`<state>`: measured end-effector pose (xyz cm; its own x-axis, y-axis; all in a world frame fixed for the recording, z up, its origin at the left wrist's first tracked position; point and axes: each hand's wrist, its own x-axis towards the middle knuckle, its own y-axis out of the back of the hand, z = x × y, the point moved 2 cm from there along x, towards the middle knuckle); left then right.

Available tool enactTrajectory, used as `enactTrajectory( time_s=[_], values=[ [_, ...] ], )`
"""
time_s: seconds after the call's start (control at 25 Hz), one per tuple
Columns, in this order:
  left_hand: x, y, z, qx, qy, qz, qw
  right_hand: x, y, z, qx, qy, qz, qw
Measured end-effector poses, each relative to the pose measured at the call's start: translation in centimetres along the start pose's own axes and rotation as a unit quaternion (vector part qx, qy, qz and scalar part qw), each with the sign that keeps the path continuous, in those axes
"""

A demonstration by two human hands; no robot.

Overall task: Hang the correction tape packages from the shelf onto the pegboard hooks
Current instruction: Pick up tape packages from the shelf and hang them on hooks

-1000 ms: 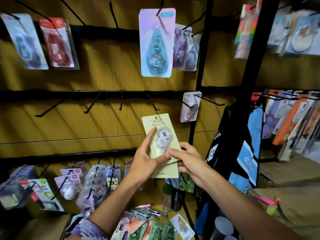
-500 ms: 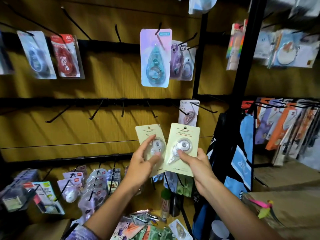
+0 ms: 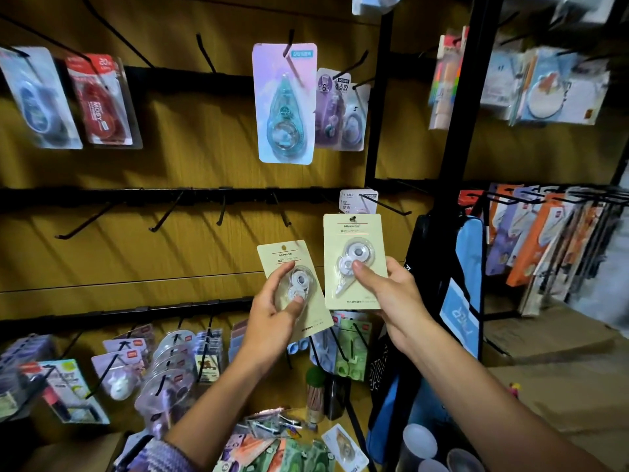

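Two cream packages up at the pegboard!
Left hand (image 3: 272, 315) is gripping the lower cream package (image 3: 316, 313), thumb across its blister; right hand (image 3: 384, 294) is pinching the higher cream package (image 3: 354, 229) against a hook, header print too blurred to read.

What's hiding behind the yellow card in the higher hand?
Behind the right hand's cream package, a pale hanging package's top peeks out on its hook. Its lower part is covered.

Left hand (image 3: 272, 311) gripping a cream correction tape package (image 3: 295, 288), tilted, thumb pressing on its blister. Right hand (image 3: 388, 291) holding a second cream package (image 3: 354, 260) upright, its hang hole sitting at the tip of a black pegboard hook (image 3: 353, 219). Teal correction tape card (image 3: 284, 103) hanging above.
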<state>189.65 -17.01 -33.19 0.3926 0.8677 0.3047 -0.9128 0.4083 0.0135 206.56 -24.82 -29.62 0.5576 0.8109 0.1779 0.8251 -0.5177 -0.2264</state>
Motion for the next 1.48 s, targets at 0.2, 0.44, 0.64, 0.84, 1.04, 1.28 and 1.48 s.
enactTrajectory(
  time_s=[0.2, 0.44, 0.64, 0.84, 1.04, 1.28, 1.48],
  values=[
    [0.2, 0.4, 0.4, -0.004, 0.0, 0.01, 1.0, 0.7, 0.4, 0.0, -0.085, -0.034, 0.151, 0.984],
    [1.4, 1.4, -0.4, -0.016, 0.013, 0.023, 1.0, 3.2, -1.1, 0.2, -0.055, 0.048, 0.174, 0.982],
    [3.2, 3.0, -2.1, -0.027, 0.027, 0.031, 0.999, 8.6, -3.5, 2.0, -0.07, -0.064, 0.087, 0.992],
    [4.8, 4.9, -3.3, -0.019, 0.021, 0.044, 0.999, 13.4, -6.0, 2.2, -0.081, -0.121, 0.021, 0.989],
    [5.4, 6.4, -3.4, -0.043, 0.025, 0.053, 0.997, 14.9, -6.3, 3.7, -0.06, -0.145, 0.015, 0.988],
    [4.4, 5.1, -2.5, -0.052, 0.031, 0.06, 0.996, 8.5, -5.1, 6.0, -0.13, -0.171, -0.089, 0.973],
    [2.8, 3.0, -1.0, -0.028, 0.001, 0.03, 0.999, 2.9, -3.8, 5.8, -0.151, -0.166, -0.19, 0.956]
  ],
)
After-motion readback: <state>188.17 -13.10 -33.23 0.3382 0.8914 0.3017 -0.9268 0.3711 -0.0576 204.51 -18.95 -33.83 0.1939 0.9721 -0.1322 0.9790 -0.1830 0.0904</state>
